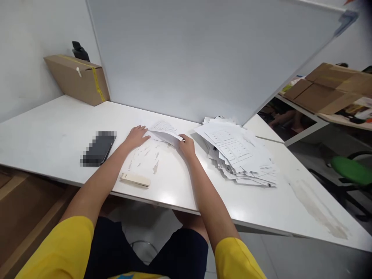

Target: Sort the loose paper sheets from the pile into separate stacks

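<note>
A sheet of printed paper (166, 135) lies in front of me on the white table, its near edge bent up into a curved fold. My left hand (138, 136) rests flat at the sheet's left end, fingers stretched out. At the right end, my right hand (187, 147) pinches the raised edge between thumb and fingers. A small dark spot shows at those fingertips, too small to name. Right of that hand sits a thick, untidy pile of printed papers (232, 149). A flat cream-coloured bar (135, 180) lies near the table's front edge.
A dark phone-like slab (100, 149), partly pixelated, lies left of my left forearm. A taped cardboard box (78, 79) stands at the back left, with a black bottle (80, 51) behind it. A white partition (180, 58) rises along the table's back. A green stool (351, 170) is at right.
</note>
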A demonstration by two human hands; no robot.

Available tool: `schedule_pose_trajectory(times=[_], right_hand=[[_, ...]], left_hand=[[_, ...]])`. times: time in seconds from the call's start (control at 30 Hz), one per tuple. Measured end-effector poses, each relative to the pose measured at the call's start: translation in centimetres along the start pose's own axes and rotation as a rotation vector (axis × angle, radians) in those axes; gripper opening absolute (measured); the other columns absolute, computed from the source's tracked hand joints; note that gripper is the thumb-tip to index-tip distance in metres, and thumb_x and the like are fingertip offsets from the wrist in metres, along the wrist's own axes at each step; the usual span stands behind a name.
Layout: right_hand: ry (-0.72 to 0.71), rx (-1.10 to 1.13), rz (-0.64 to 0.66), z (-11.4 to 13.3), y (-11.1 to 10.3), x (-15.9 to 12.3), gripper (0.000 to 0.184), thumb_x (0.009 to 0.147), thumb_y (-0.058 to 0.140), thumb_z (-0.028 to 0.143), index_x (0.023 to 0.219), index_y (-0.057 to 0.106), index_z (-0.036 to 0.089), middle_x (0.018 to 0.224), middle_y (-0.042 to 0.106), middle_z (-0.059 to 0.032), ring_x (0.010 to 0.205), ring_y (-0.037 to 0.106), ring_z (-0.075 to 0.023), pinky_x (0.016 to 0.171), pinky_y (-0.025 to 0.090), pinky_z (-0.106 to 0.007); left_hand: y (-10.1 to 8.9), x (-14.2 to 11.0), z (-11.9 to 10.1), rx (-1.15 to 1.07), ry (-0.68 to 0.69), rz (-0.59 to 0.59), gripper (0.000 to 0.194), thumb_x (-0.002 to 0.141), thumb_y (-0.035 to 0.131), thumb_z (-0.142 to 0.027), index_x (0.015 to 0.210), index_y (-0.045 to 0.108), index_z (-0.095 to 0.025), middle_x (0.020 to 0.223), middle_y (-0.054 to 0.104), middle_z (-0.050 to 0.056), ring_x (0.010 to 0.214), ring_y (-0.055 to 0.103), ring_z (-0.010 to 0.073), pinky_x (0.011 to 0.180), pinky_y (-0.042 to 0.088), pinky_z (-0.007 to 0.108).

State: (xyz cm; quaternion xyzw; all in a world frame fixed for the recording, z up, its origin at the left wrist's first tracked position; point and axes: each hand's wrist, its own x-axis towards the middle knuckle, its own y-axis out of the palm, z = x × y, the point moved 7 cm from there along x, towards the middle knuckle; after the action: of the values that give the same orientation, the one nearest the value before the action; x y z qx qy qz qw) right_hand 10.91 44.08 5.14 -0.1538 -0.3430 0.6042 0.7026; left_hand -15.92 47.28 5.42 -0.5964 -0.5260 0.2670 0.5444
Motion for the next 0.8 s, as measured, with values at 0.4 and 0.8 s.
schedule_pose_trajectory(times=[0.4,0.8], right_hand=[[0.106,0.246,-0.286,-2.6,-2.1,0.2,0.045,0.082,0.037,0.03,0.108,0.071,0.018,0.114,0.072,-0.01,0.109,0.064,-0.0262,0.096,0.05,-0.042],[0.013,0.465,-0.151,-1.9,-1.3,0.1,0.035,0.067,0.047,0.016,0.09,0.073,0.02,0.125,0.07,-0.0087,0.122,0.062,-0.0246,0.105,0.046,-0.041]], left_hand=[[-1.4,-0.7,-3.3,-0.062,0.303,0.023,0.035,0.091,0.05,-0.04,0.116,0.063,-0.02,0.109,0.064,0.01,0.107,0.058,0.0281,0.093,0.046,0.041],[-2.9,-0.4,-1.4,-0.556,0.033,-0.235,0.018,0.093,0.042,-0.029,0.079,0.05,-0.021,0.079,0.055,0.001,0.073,0.051,0.016,0.07,0.045,0.03]])
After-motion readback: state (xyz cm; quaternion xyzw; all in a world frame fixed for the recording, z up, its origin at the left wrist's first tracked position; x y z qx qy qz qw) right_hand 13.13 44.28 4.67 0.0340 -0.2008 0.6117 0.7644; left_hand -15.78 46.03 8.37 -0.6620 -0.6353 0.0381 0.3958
